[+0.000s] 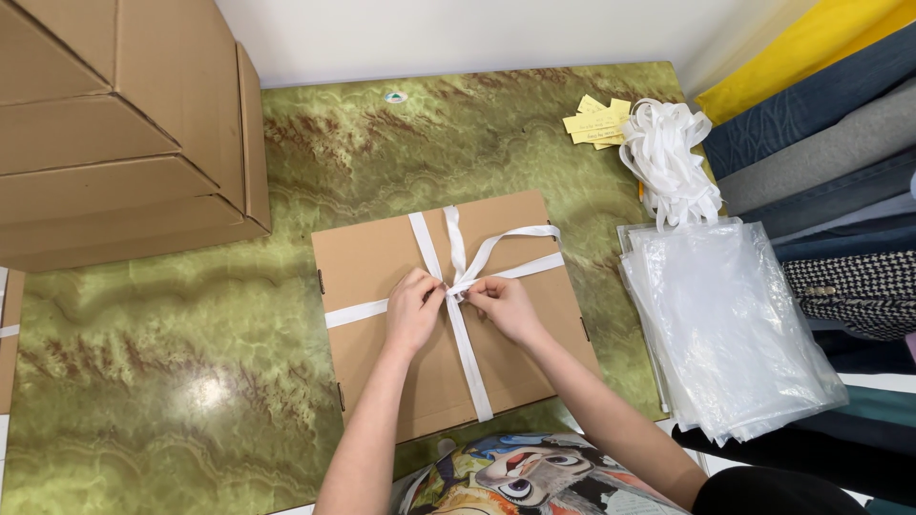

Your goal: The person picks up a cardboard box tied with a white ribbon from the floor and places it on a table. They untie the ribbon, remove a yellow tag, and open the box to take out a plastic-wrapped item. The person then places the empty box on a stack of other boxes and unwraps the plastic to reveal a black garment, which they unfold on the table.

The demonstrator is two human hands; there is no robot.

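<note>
Pinching the white ribbon (465, 286) where its bands cross, your left hand (413, 310) and right hand (503, 307) sit together on the middle of the flat cardboard box (382, 262), which lies at the centre of the green marbled worktop (172, 362). Both hands are closed, fingertips nipped onto the ribbon at the knot; one loop arches off to the far right and a loose tail lies toward the far edge.

The likely trouble is slack. If either pinch eases while the knot is unfinished, the bands around the box could loosen and slide off-centre, since smooth ribbon grips plain cardboard poorly. Pulling harder on one side than the other could drag the crossing sideways or twist a band. A sharp tug may also shift the light box across the glossy worktop.

Near your right elbow lies a stack of clear plastic bags (735, 324), with a bundle of spare ribbon (668, 157) and yellow paper tags (595, 122) beyond it; a wide sweep of that arm could knock them. Big cartons (124, 124) stand far left.
</note>
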